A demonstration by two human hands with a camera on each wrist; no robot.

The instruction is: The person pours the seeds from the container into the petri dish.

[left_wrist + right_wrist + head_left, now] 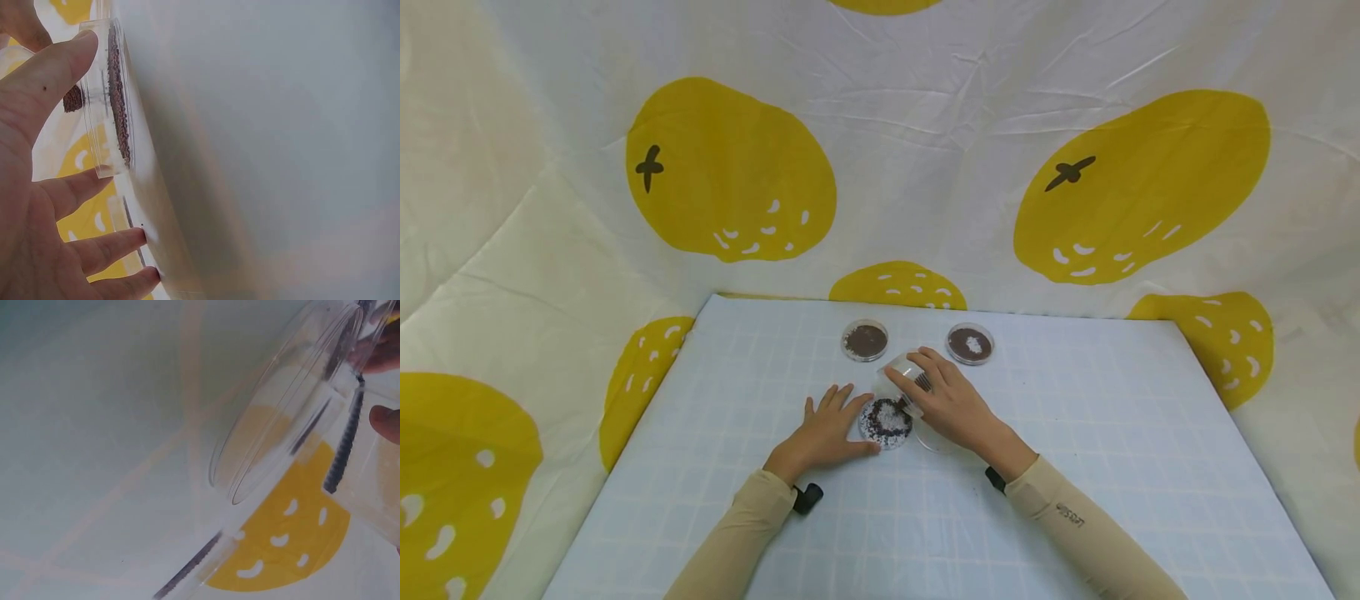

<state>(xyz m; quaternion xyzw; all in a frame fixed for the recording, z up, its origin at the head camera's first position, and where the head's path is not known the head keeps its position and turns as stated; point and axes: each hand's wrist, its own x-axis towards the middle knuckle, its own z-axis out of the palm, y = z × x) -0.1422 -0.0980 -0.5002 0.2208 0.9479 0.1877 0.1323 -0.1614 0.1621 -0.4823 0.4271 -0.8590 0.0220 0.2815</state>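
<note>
A petri dish with dark, soil-like granules and a ring of white bits lies on the table. My left hand holds its rim between thumb and index finger, the other fingers spread. In the left wrist view the dish shows from the side, a dark layer along its bottom. Above it my right hand grips a clear plastic cup, tilted with its mouth over the dish's right side. Dark granules sit at the cup's mouth.
Two more petri dishes stand farther back: the left one with dark filling and pale bits at its edge, the right one with a white patch at its middle. A clear round lid lies right of the near dish. Patterned cloth hangs behind the table.
</note>
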